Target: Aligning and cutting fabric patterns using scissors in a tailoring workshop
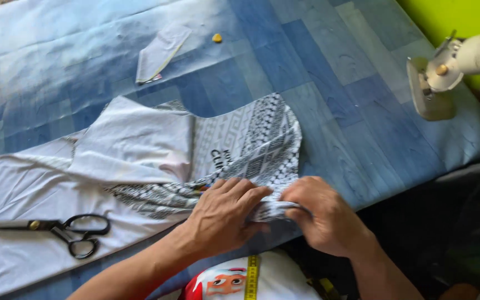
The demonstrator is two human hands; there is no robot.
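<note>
Both hands are pinching the patterned fabric piece point(262, 150) at its near edge: left hand point(226, 216), right hand point(326, 216). It is stretching toward eleven o'clock, and the black-handled scissors point(62, 229) are lying at nine o'clock, nearer the left.

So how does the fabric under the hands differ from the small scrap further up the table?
The patterned fabric is large, with a black-and-white geometric print, and is gripped at its near edge by the left hand and right hand. The small scrap is plain pale, far smaller, and lies untouched. The fabric is partly folded over a white piece; the scrap lies alone. Both rest on the blue table.
</note>
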